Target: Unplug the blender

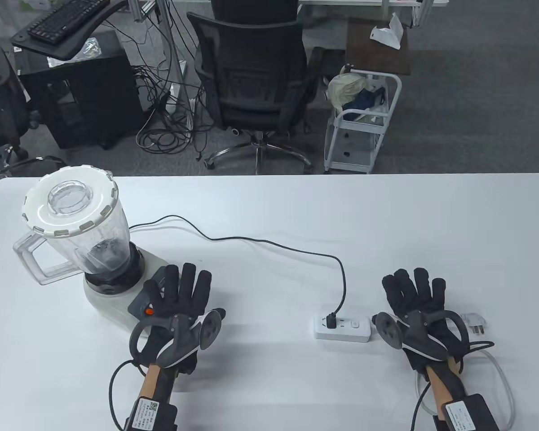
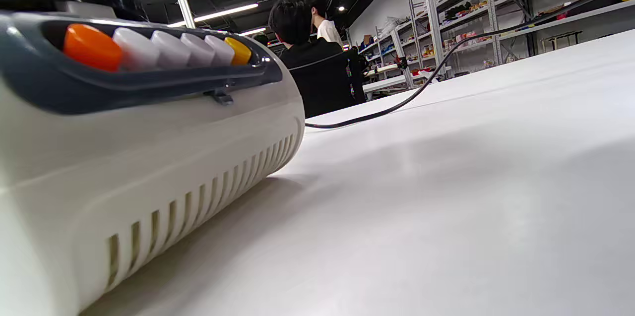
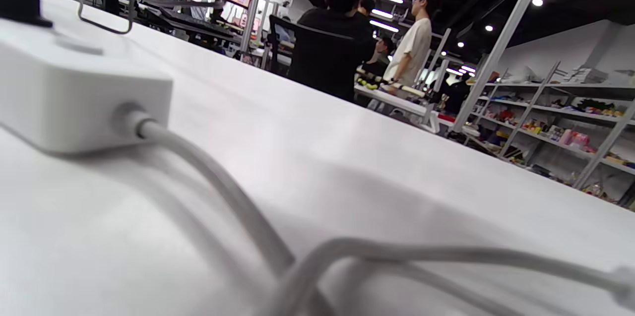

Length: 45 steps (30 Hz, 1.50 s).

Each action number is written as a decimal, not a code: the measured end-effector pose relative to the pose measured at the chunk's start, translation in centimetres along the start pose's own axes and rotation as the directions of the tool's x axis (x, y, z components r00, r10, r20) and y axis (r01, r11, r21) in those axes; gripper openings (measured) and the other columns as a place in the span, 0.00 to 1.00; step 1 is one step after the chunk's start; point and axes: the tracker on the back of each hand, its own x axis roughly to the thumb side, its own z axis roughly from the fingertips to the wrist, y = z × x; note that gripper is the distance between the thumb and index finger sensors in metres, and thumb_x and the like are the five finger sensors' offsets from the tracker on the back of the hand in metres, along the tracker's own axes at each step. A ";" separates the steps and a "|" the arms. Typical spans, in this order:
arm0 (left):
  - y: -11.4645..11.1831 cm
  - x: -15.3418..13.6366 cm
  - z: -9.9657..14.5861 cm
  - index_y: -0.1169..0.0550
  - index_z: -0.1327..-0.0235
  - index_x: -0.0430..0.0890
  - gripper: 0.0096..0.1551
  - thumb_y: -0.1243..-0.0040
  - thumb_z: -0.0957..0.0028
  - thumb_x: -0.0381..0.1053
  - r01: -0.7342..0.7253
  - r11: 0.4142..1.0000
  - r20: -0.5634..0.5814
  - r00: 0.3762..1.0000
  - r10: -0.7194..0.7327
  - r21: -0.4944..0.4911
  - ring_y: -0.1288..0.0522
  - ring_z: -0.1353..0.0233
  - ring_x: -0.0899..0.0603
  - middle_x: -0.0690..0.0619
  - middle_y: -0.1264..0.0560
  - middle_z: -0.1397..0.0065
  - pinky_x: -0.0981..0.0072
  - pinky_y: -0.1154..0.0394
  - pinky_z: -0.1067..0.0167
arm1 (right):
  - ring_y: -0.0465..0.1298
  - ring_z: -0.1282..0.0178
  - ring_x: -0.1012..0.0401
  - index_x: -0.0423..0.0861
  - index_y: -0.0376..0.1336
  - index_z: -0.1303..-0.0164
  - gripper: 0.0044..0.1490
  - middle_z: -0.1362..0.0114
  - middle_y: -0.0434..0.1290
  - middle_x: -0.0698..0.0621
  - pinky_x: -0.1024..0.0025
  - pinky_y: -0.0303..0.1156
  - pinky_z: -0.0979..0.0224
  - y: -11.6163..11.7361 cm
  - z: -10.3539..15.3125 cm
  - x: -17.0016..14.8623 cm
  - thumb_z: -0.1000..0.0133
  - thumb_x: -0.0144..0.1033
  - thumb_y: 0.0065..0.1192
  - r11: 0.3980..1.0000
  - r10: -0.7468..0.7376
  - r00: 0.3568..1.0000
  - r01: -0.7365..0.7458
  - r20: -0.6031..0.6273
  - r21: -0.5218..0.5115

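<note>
A blender (image 1: 87, 251) with a clear jug and white base stands at the table's left. Its black cord (image 1: 269, 243) runs right to a black plug (image 1: 331, 320) seated in a white power strip (image 1: 342, 327). My left hand (image 1: 184, 294) lies flat and open beside the blender's button panel (image 2: 149, 53), holding nothing. My right hand (image 1: 415, 296) lies flat and open just right of the power strip (image 3: 74, 88), apart from the plug. No fingers show in either wrist view.
The strip's white cable (image 3: 238, 207) loops under and behind my right wrist, ending in a white plug (image 1: 474, 324) on the table. Beyond the far table edge stand an office chair (image 1: 256, 85) and a white cart (image 1: 364, 121).
</note>
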 end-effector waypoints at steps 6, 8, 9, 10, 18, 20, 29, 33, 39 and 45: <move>-0.1 0.1 0.0 0.57 0.11 0.52 0.53 0.74 0.49 0.75 0.003 1.000 0.006 1.000 -0.003 -0.009 0.59 0.12 0.27 0.43 0.59 0.08 0.20 0.58 0.26 | 0.43 0.18 0.28 0.39 0.37 0.18 0.55 0.14 0.44 0.34 0.24 0.39 0.24 0.1 -0.1 0.1 0.48 0.61 0.36 1.000 -0.025 1.000 0.025 -0.002 0.004; -0.2 0.3 -0.2 0.57 0.11 0.51 0.53 0.74 0.49 0.75 0.009 1.000 0.019 1.000 -0.009 -0.015 0.58 0.12 0.27 0.42 0.59 0.08 0.22 0.57 0.25 | 0.44 0.18 0.28 0.39 0.37 0.18 0.55 0.14 0.45 0.34 0.24 0.40 0.24 0.2 -0.2 0.3 0.48 0.61 0.36 0.999 -0.033 0.999 0.033 -0.008 0.011; -0.3 0.4 -0.2 0.57 0.11 0.51 0.53 0.74 0.49 0.75 0.007 1.000 0.023 1.000 -0.007 -0.020 0.57 0.12 0.27 0.42 0.58 0.08 0.23 0.57 0.24 | 0.45 0.18 0.29 0.39 0.38 0.18 0.55 0.14 0.46 0.34 0.25 0.40 0.24 0.2 -0.2 0.4 0.47 0.61 0.36 0.999 -0.038 0.999 0.038 -0.003 0.015; -0.4 0.8 -0.3 0.56 0.11 0.51 0.53 0.73 0.49 0.75 0.003 0.999 0.034 0.999 -0.002 -0.034 0.57 0.12 0.28 0.42 0.58 0.09 0.24 0.56 0.24 | 0.45 0.18 0.29 0.39 0.38 0.18 0.54 0.14 0.46 0.34 0.25 0.41 0.24 0.3 -0.3 0.7 0.47 0.61 0.36 0.999 -0.048 0.999 0.048 0.005 0.023; -0.3 6.8 -2.2 0.52 0.12 0.49 0.53 0.67 0.48 0.74 -0.144 0.959 0.204 0.959 0.197 -0.245 0.47 0.13 0.30 0.41 0.51 0.10 0.33 0.50 0.22 | 0.58 0.19 0.36 0.42 0.46 0.21 0.48 0.18 0.57 0.38 0.31 0.51 0.22 0.9 -0.8 2.4 0.47 0.58 0.38 0.981 -0.175 0.982 0.167 0.071 0.100; 0.4 9.2 -3.0 0.51 0.12 0.48 0.53 0.64 0.48 0.74 -0.164 0.950 0.250 0.940 0.232 -0.265 0.46 0.14 0.31 0.42 0.49 0.10 0.36 0.50 0.22 | 0.60 0.20 0.37 0.42 0.47 0.21 0.48 0.18 0.58 0.39 0.33 0.53 0.22 1.2 -0.9 2.9 0.48 0.58 0.39 0.976 -0.192 0.977 0.180 0.093 0.120; 2.4 17.8 -5.4 0.43 0.16 0.51 0.45 0.50 0.47 0.65 -0.387 0.829 0.292 0.804 0.517 -0.403 0.36 0.16 0.38 0.49 0.40 0.13 0.42 0.47 0.20 | 0.63 0.21 0.41 0.44 0.45 0.21 0.47 0.18 0.58 0.42 0.37 0.57 0.22 1.9 -1.0 5.5 0.47 0.57 0.40 0.987 -0.095 0.972 0.064 0.215 0.150; 2.4 19.8 -5.7 0.39 0.19 0.52 0.41 0.47 0.47 0.61 -0.452 0.834 0.308 0.783 0.541 -0.316 0.28 0.21 0.40 0.50 0.34 0.16 0.43 0.41 0.22 | 0.66 0.22 0.44 0.44 0.45 0.22 0.44 0.19 0.60 0.45 0.38 0.59 0.23 2.4 -1.1 5.9 0.46 0.54 0.38 0.986 -0.086 0.972 0.052 0.220 0.159; 2.4 21.4 -5.7 0.27 0.30 0.54 0.31 0.44 0.49 0.57 -0.434 0.878 0.353 0.804 0.479 -0.202 0.20 0.29 0.45 0.56 0.23 0.27 0.48 0.35 0.24 | 0.68 0.23 0.46 0.45 0.47 0.24 0.44 0.21 0.63 0.47 0.40 0.61 0.23 2.4 -1.1 6.0 0.49 0.54 0.40 0.990 -0.076 0.973 0.048 0.216 0.134; 2.4 21.5 -5.9 0.24 0.35 0.54 0.29 0.43 0.51 0.57 -0.452 0.871 0.346 0.799 0.492 -0.193 0.18 0.32 0.45 0.56 0.20 0.32 0.51 0.31 0.27 | 0.69 0.24 0.48 0.46 0.48 0.25 0.43 0.22 0.64 0.48 0.41 0.61 0.23 2.2 -1.2 6.3 0.50 0.52 0.40 0.994 -0.033 0.973 0.008 0.228 0.109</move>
